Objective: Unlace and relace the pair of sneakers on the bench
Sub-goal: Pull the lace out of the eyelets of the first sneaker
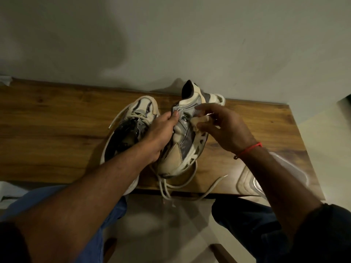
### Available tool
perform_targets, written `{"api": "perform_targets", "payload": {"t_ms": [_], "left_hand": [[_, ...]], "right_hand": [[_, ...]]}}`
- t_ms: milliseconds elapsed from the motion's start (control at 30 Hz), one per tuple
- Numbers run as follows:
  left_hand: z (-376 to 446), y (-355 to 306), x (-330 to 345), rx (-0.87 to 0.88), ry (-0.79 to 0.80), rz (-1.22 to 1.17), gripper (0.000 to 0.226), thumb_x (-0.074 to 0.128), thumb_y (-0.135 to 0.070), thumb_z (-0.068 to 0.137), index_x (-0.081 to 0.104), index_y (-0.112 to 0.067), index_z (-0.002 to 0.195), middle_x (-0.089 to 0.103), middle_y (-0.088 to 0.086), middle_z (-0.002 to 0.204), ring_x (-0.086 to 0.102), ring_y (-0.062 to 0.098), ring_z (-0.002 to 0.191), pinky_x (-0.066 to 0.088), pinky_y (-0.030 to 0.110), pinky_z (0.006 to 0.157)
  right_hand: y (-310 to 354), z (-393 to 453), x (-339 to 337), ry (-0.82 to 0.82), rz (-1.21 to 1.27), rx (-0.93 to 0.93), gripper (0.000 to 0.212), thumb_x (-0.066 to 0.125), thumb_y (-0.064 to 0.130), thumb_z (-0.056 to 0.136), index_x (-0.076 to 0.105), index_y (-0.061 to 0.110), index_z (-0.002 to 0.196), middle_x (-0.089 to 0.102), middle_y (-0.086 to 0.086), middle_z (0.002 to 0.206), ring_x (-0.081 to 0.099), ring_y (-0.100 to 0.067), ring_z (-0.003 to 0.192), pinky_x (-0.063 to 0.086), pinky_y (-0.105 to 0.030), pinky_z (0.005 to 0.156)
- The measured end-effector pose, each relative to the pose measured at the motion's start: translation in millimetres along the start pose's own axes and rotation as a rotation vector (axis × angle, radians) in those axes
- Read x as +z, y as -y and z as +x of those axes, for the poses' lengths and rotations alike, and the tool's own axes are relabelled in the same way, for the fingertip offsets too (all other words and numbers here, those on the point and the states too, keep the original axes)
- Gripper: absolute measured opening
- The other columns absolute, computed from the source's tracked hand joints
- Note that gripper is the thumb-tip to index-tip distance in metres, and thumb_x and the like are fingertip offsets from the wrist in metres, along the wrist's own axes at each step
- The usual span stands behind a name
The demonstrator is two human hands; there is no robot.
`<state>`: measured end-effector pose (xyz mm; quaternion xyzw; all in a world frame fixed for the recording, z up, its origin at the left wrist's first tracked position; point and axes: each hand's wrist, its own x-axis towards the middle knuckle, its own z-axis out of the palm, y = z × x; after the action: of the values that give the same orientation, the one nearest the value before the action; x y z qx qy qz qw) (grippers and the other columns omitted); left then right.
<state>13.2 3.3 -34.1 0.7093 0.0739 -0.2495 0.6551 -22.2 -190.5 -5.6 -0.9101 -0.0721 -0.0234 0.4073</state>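
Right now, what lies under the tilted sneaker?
Loose laces trail from under the tilted sneaker over the bench edge. Whatever else is beneath it is hidden by the sneaker itself.

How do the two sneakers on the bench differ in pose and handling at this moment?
The left sneaker lies flat on the bench, opening up, with no hand gripping it. The right sneaker is tipped onto its side, gripped by the left hand, while the right hand pinches at its lacing area. Both are cream and grey, with loose laces.
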Motion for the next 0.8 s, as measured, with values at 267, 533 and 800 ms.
{"api": "perform_targets", "payload": {"t_ms": [267, 533, 800], "left_hand": [[5.6, -0.6, -8.7, 0.039, 0.000, -0.028, 0.032, 0.041, -0.050, 0.106, 0.070, -0.037, 0.107, 0.072, 0.002, 0.118, 0.066, 0.023, 0.112, 0.050, 0.052, 0.105], [8.8, -1.4, -11.8, 0.042, 0.081, -0.071, 0.033, 0.041, -0.042, 0.108, 0.068, -0.026, 0.117, 0.075, -0.001, 0.096, 0.069, 0.015, 0.088, 0.054, 0.033, 0.081], [11.5, -2.6, -12.8, 0.029, 0.099, -0.045, 0.031, 0.043, -0.043, 0.107, 0.070, -0.028, 0.114, 0.076, -0.004, 0.099, 0.069, 0.016, 0.098, 0.052, 0.036, 0.090]], "right_hand": [[48.1, -19.5, 40.8, 0.169, -0.203, -0.402, 0.012, 0.068, 0.011, 0.090, 0.074, 0.010, 0.100, 0.063, -0.003, 0.105, 0.056, -0.003, 0.084, 0.047, -0.008, 0.074], [17.1, 1.0, 14.5, -0.060, -0.321, -0.227, 0.013, 0.067, 0.011, 0.090, 0.074, 0.011, 0.101, 0.064, -0.005, 0.106, 0.056, -0.005, 0.085, 0.048, -0.007, 0.071], [23.1, 3.1, 21.8, 0.009, -0.332, -0.270, 0.014, 0.065, 0.015, 0.090, 0.074, 0.011, 0.100, 0.063, -0.005, 0.102, 0.052, -0.003, 0.080, 0.040, -0.002, 0.064]]}}
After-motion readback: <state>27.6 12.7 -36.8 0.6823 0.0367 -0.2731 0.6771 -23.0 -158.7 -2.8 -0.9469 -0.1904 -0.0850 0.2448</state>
